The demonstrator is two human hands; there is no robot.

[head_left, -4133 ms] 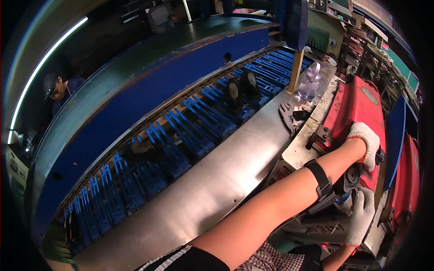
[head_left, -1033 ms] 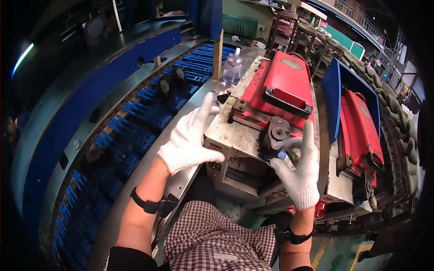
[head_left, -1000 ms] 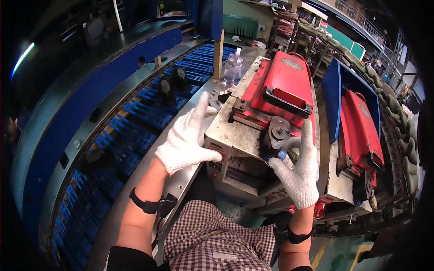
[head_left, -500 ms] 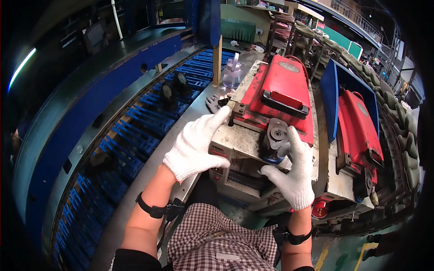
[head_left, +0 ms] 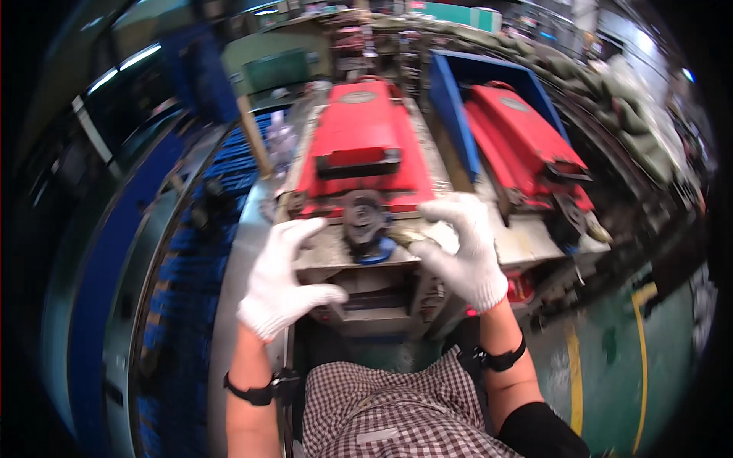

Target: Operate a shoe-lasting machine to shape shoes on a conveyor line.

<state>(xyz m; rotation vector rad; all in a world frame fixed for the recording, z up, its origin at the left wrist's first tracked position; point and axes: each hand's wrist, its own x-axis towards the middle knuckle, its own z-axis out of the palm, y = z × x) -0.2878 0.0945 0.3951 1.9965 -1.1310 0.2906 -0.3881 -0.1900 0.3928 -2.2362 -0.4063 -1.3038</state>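
My left hand (head_left: pixel 284 281), in a white knit glove, hovers by the front left corner of a red-covered machine (head_left: pixel 357 126). Its thumb and fingers are spread with nothing between them. My right hand (head_left: pixel 467 250), gloved the same way, is held at the machine's front right side, fingers curved and apart. Between the hands, a dark grey shaped clamp-like part (head_left: pixel 365 217) stands at the machine's front over a blue base (head_left: pixel 376 250). A small khaki piece (head_left: pixel 408 238) shows beside it, near my right thumb; blur hides its exact kind.
A second red-covered machine (head_left: pixel 527 137) with a blue guard panel (head_left: pixel 454 114) stands to the right. A conveyor with blue slats (head_left: pixel 191 305) runs along the left. Beside the post is a translucent bottle (head_left: pixel 281 145). Olive-green shoe-like items (head_left: pixel 611 99) line a rack at the far right.
The view has swung to the right, so the machines appear farther left. My right hand is now farther from the dark part, to its right. Both hands remain open.
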